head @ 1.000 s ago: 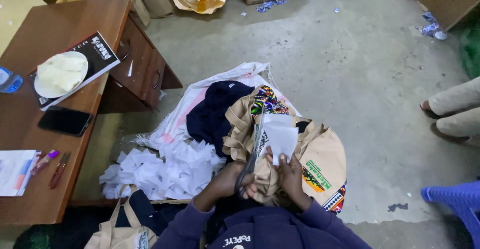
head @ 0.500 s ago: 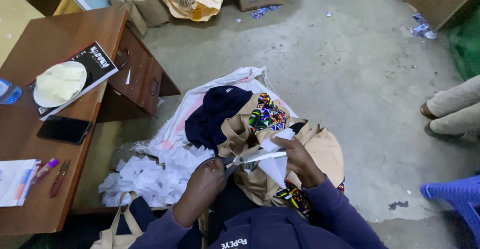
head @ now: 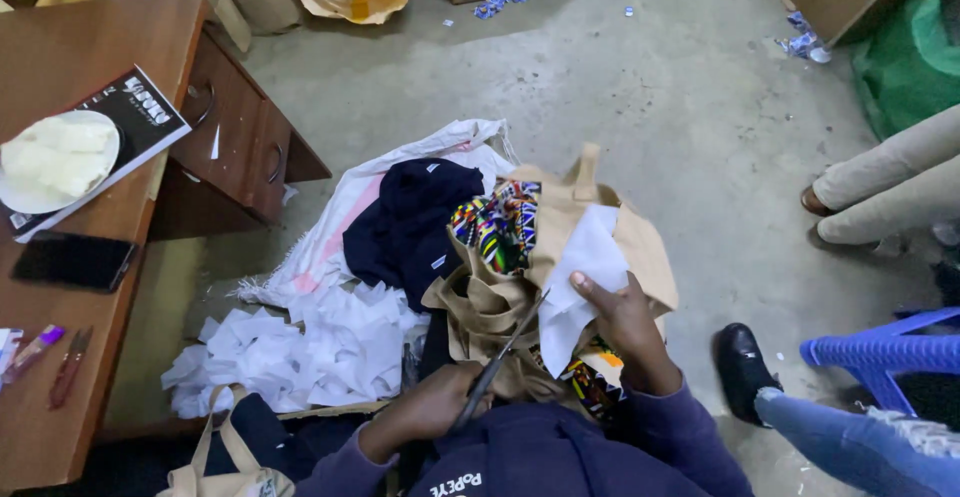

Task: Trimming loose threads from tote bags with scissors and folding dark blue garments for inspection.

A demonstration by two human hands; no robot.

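Two hands: left hand [head: 430,407] apparently gripping scissors [head: 497,362], right hand [head: 625,317] holding white fabric [head: 580,277].

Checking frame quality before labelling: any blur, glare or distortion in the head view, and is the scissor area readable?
Head view: dim, flat indoor light, no glare; wide-angle bending at the edges. Centre is fairly sharp: scissors in the left hand and white piece under the right hand read clearly. The dark garment loses detail in shadow; the plate is near blown out.

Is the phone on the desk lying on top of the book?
No, the phone lies on the bare desk, below and apart from the book.
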